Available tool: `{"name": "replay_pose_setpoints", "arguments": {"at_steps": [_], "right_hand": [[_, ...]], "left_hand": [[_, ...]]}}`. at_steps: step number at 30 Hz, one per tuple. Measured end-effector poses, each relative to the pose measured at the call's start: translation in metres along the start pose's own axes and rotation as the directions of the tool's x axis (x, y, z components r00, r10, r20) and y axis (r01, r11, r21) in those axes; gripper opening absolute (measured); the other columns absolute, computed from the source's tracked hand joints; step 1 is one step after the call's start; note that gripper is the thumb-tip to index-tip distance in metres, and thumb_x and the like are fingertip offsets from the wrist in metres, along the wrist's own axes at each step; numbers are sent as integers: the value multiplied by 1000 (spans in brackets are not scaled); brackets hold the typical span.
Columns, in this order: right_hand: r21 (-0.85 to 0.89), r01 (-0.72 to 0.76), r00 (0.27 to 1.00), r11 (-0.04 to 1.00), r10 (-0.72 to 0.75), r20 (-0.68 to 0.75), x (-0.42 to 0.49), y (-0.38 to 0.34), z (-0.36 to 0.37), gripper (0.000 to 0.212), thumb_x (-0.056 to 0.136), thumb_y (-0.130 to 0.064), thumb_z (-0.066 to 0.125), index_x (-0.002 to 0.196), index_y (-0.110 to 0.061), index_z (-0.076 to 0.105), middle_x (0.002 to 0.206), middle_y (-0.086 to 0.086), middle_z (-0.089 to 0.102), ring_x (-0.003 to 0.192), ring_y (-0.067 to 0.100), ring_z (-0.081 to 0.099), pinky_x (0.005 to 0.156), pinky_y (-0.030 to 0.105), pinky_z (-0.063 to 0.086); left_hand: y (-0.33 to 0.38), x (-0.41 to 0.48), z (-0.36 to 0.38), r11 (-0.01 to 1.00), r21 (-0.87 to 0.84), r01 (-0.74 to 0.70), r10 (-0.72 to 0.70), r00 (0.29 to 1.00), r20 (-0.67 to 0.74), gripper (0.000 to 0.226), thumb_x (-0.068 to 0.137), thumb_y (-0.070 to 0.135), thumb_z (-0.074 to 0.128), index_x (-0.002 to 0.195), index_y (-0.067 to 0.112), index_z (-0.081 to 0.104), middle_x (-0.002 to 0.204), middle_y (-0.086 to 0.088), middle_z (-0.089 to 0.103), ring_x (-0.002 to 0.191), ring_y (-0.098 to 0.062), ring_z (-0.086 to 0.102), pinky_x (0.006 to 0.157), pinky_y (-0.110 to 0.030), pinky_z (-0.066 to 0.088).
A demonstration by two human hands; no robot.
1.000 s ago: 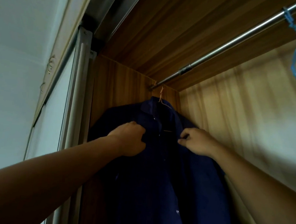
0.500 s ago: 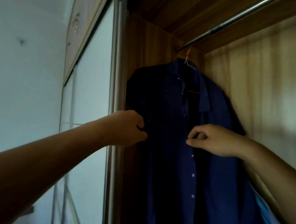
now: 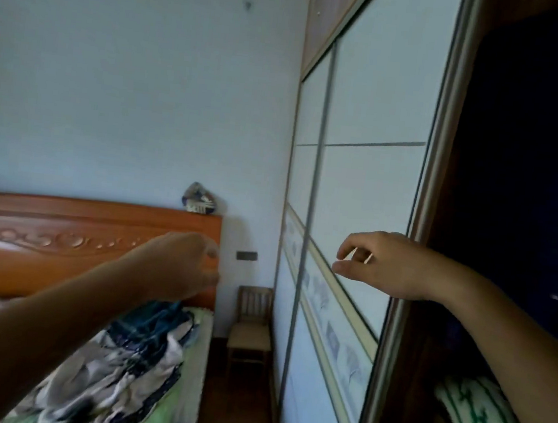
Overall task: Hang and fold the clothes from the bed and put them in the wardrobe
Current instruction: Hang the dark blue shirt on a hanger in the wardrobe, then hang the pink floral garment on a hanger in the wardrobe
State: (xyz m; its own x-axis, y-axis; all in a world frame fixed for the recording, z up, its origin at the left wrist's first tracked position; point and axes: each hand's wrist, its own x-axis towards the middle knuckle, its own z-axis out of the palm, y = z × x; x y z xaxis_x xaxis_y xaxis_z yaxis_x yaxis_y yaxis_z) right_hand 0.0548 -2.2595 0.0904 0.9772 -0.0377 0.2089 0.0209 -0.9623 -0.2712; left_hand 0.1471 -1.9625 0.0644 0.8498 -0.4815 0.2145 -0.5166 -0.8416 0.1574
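Now both hands are up and empty, between bed and wardrobe.

The right hand (image 3: 382, 265) hovers at 4 o'clock before the sliding door (image 3: 380, 84), fingers loosely curled round nothing. The left hand (image 3: 182, 263) at 8 o'clock looks equally slack, though blur smears its fingers. Heaped clothes (image 3: 127, 360) lie on the bed (image 3: 181, 404) at 7 o'clock. A dark blue shirt (image 3: 533, 169) hangs inside the wardrobe (image 3: 326, 13) at 2 o'clock. A wooden chair (image 3: 252, 325) stands at 6 o'clock, between bed and door.
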Motion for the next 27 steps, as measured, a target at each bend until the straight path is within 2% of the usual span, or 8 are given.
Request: {"name": "replay_pose_setpoints", "arguments": {"at_steps": [5, 9, 11, 13, 15, 21, 24, 27], "right_hand": [[29, 198, 964, 980, -200, 174, 20, -98, 87, 33, 91, -63, 57, 111, -37, 61, 103, -11, 65, 94, 9, 62, 86, 34, 53], [66, 354, 883, 933, -356, 307, 34, -177, 168, 36, 93, -61, 56, 117, -35, 59, 104, -11, 65, 93, 9, 61, 83, 34, 52], [105, 427, 821, 898, -433, 373, 40, -214, 210, 38, 92, -64, 54, 119, -37, 58, 104, -14, 65, 92, 8, 62, 84, 35, 53], [140, 502, 747, 853, -510, 426, 45, -250, 253, 41, 92, -64, 53, 121, -36, 57, 108, -14, 64, 95, 10, 62, 85, 37, 53], [161, 577, 668, 801, -576, 471, 48, -284, 295, 43, 93, -63, 53, 123, -34, 57, 114, -9, 64, 102, 15, 62, 88, 37, 52], [253, 740, 424, 624, -724, 544, 59, -365, 397, 42, 92, -59, 58, 121, -28, 61, 116, 1, 69, 103, 21, 63, 87, 34, 50], [309, 769, 337, 560, -765, 549, 63, -390, 446, 43, 92, -57, 59, 123, -26, 61, 122, 3, 68, 109, 23, 63, 88, 33, 49], [339, 772, 282, 537, -768, 575, 68, -404, 497, 42, 93, -54, 59, 123, -24, 61, 124, 6, 67, 110, 26, 62, 84, 33, 47]], "left_hand": [[-98, -88, 12, 973, 44, 228, -230, 973, 35, 40, 90, 44, 63, 124, 22, 64, 109, -1, 70, 89, -16, 60, 82, -30, 49], [-164, -168, 33, 902, 30, 431, -432, 901, 34, 36, 90, 45, 62, 120, 25, 65, 113, -1, 69, 95, -19, 62, 82, -29, 49], [-192, -209, 47, 843, 5, 537, -536, 842, 58, 39, 93, 45, 62, 126, 25, 62, 121, -1, 66, 105, -20, 60, 86, -29, 46], [-215, -249, 61, 753, -20, 658, -655, 752, 77, 45, 94, 44, 61, 134, 25, 57, 130, -2, 62, 116, -21, 58, 95, -29, 44], [-234, -287, 78, 644, -35, 764, -759, 644, 95, 46, 94, 45, 61, 136, 26, 56, 131, -2, 62, 117, -22, 58, 98, -31, 46], [-268, -381, 141, 280, -64, 958, -953, 286, 102, 43, 87, 41, 65, 128, 29, 61, 119, -1, 69, 110, -25, 64, 91, -32, 51], [-274, -406, 175, 152, -78, 985, -980, 160, 114, 37, 86, 39, 64, 121, 26, 65, 114, -4, 70, 109, -28, 64, 89, -35, 53], [-280, -418, 212, 67, -70, 995, -988, 76, 136, 35, 86, 39, 62, 117, 25, 65, 112, -5, 68, 107, -29, 64, 83, -34, 53]]}}
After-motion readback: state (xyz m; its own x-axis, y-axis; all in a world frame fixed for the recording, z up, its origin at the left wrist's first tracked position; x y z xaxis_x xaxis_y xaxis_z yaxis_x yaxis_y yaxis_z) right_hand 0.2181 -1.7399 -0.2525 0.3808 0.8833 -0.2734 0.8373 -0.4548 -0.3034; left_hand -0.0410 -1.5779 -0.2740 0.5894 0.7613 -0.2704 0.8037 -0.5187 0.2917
